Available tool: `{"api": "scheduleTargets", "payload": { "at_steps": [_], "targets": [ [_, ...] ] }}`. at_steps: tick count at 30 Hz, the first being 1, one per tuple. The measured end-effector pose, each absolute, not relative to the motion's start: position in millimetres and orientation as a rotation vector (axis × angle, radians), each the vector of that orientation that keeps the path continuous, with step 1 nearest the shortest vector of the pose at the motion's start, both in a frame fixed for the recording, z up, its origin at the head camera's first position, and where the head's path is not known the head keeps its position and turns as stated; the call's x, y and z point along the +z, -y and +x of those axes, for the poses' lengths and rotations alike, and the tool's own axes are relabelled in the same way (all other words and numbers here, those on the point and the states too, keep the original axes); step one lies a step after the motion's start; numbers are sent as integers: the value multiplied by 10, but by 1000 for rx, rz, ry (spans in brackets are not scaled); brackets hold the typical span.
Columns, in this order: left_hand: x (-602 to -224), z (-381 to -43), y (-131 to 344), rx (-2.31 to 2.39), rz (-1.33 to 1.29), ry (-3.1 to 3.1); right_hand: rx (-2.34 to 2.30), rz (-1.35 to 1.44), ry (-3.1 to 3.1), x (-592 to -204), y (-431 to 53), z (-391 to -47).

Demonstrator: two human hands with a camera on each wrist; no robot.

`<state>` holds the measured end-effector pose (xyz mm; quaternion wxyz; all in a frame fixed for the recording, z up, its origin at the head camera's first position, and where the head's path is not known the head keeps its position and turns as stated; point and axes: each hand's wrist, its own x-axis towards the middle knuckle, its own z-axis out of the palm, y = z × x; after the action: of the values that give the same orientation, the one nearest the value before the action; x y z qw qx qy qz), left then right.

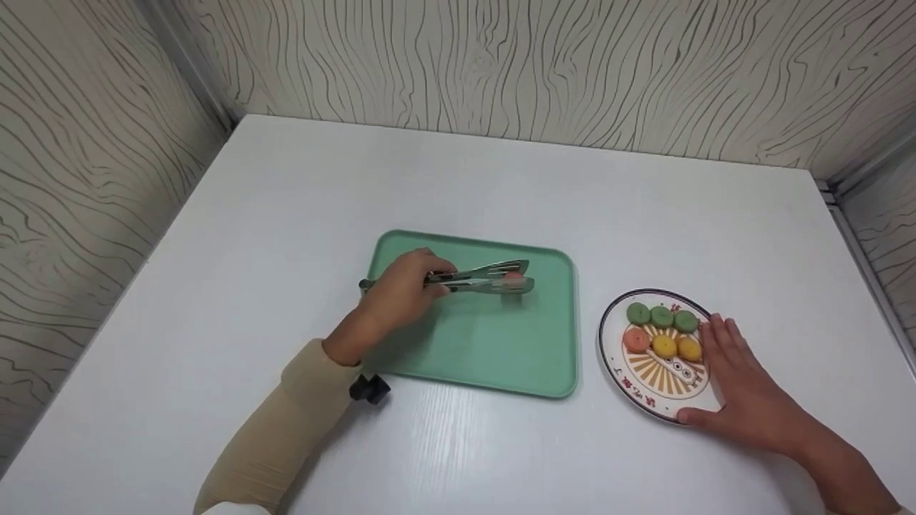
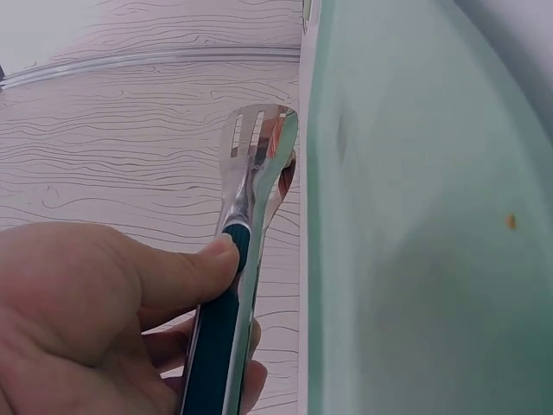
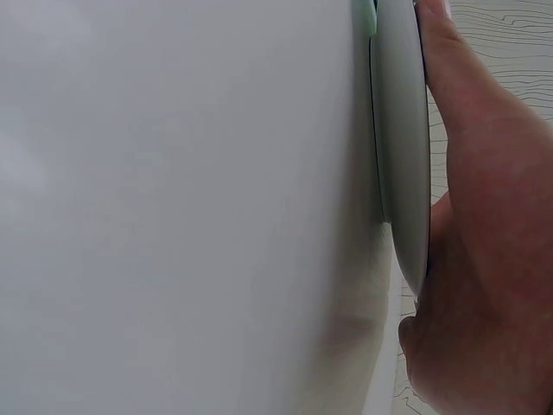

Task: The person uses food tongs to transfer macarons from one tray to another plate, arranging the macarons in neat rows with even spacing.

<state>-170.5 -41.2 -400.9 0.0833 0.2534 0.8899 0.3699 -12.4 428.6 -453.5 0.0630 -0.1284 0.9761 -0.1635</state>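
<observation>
My left hand (image 1: 401, 293) grips a pair of metal food tongs (image 1: 494, 286) with dark handles over the green tray (image 1: 465, 350). Between the slotted tong ends sits a small round orange piece (image 1: 514, 275), partly hidden by the metal. In the left wrist view the thumb presses on the handle of the tongs (image 2: 229, 285). My right hand (image 1: 751, 386) touches the right rim of a patterned white plate (image 1: 615, 357), fingers extended and thumb at the near edge. Three green pieces (image 1: 662, 317), one orange piece (image 1: 636, 340) and two yellow pieces (image 1: 665, 347) lie on the plate in two rows.
The tray and plate stand side by side on a white table (image 1: 501, 458), a narrow gap between them. Wood-patterned panels (image 1: 501, 64) rise behind the table and at its sides. A small black object (image 1: 370, 388) shows beside the left sleeve.
</observation>
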Motion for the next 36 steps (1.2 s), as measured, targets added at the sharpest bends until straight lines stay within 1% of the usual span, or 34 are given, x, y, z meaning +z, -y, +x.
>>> {"api": "scheduleTargets", "payload": {
  "at_steps": [6, 16, 36],
  "targets": [
    [-4010, -1685, 371, 1092, 760, -2632, -499, -382, -2947, -4543, -4288, -125],
    [-3990, -1667, 287, 1053, 849, -2619, -495, -367, -2938, -4531, -4279, -128],
    [-3968, -1616, 30, 1027, 942, -2540, -494, -354, -2926, -4527, -4274, -127]
  ]
}}
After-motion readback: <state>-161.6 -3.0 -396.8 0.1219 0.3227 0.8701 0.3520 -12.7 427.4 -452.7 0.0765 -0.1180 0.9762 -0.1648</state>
